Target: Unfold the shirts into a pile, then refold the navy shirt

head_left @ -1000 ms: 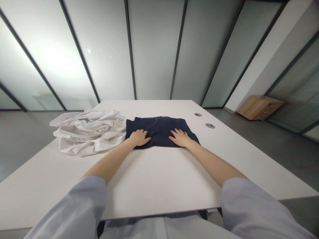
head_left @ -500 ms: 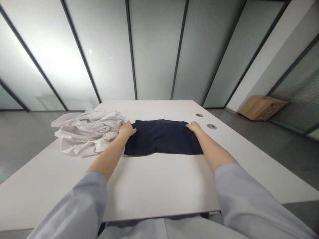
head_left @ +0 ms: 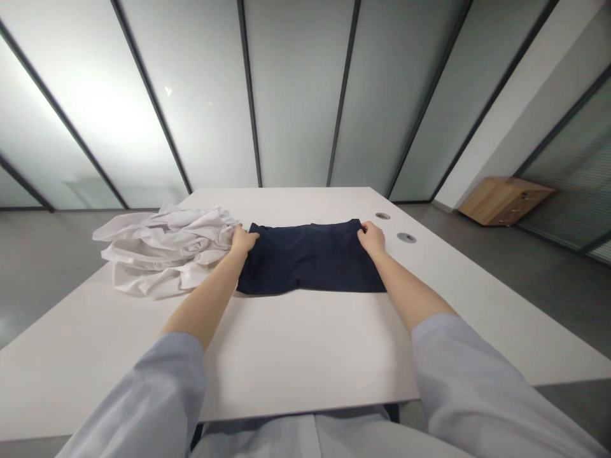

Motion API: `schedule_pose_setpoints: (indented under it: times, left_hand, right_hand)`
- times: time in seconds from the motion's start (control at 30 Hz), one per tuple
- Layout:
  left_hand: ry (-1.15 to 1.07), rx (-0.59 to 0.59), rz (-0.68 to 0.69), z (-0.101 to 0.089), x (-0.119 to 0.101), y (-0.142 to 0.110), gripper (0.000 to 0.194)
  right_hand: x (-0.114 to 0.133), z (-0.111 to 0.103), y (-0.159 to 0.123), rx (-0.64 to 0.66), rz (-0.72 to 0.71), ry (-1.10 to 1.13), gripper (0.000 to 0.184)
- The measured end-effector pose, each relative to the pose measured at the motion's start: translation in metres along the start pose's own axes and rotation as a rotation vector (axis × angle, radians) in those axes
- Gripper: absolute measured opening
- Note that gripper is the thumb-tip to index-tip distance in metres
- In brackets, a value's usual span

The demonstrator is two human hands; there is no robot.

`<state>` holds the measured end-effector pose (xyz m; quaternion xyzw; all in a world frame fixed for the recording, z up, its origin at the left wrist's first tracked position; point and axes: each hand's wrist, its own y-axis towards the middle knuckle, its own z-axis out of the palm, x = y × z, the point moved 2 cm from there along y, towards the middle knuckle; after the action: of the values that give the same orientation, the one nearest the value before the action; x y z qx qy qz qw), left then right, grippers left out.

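Dark cloth [head_left: 310,257], likely soft and light, pinched at its far corners by the left grip [head_left: 245,240] and right grip [head_left: 372,238], fingers closed.

a folded navy cloth [head_left: 312,259] lies flat on the white table [head_left: 305,343].

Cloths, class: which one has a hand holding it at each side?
The dark blue cloth, spread between the left hand and right hand; the white cloth lies crumpled in a heap.
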<state>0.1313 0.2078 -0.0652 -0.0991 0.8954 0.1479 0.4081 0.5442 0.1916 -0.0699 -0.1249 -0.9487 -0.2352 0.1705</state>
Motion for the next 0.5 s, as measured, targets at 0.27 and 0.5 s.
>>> schedule_pose_setpoints:
  times: [0.27,0.5]
  left_hand:
    - [0.268,0.130,0.037,-0.001,0.003,-0.007,0.029]
    - [0.311,0.159,0.057,-0.001,-0.001,-0.013,0.033]
  right_hand:
    - [0.012,-0.002,-0.013,0.051,-0.048,-0.286,0.037]
    - [0.011,0.000,-0.017,0.082,-0.061,-0.346,0.033]
